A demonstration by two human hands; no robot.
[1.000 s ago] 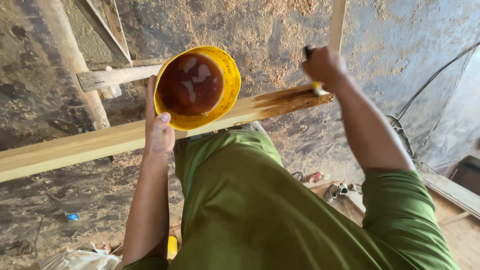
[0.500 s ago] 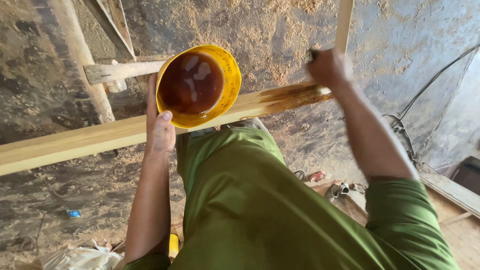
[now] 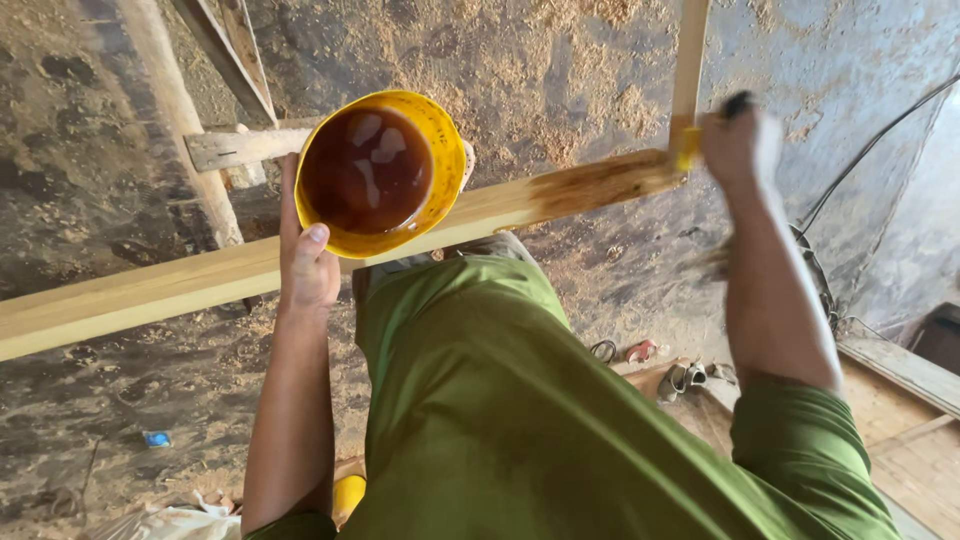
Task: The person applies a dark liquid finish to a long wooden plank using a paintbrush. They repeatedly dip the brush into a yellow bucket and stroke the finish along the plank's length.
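Note:
My left hand (image 3: pixel 305 262) grips the rim of a yellow bowl (image 3: pixel 438 150) full of dark brown liquid, held just above a long pale wooden beam (image 3: pixel 150 292) that runs across the view. My right hand (image 3: pixel 742 145), blurred, is closed on a brush with a dark handle at the beam's right end, where the wood is stained darker (image 3: pixel 600 182). A thin upright wooden slat (image 3: pixel 690 60) meets the beam there. My green shirt (image 3: pixel 520 420) fills the lower middle.
Far below lies a dirt floor strewn with sawdust (image 3: pixel 560 60). Wooden posts and a plank (image 3: pixel 235 148) stand at upper left. Sandals (image 3: pixel 680 378) lie beside a wooden platform (image 3: pixel 900 420) at lower right. A black cable (image 3: pixel 850 180) runs along the right.
My right hand has moved right and upward along the beam's end with the brush. The bowl and my left hand have stayed over the beam.

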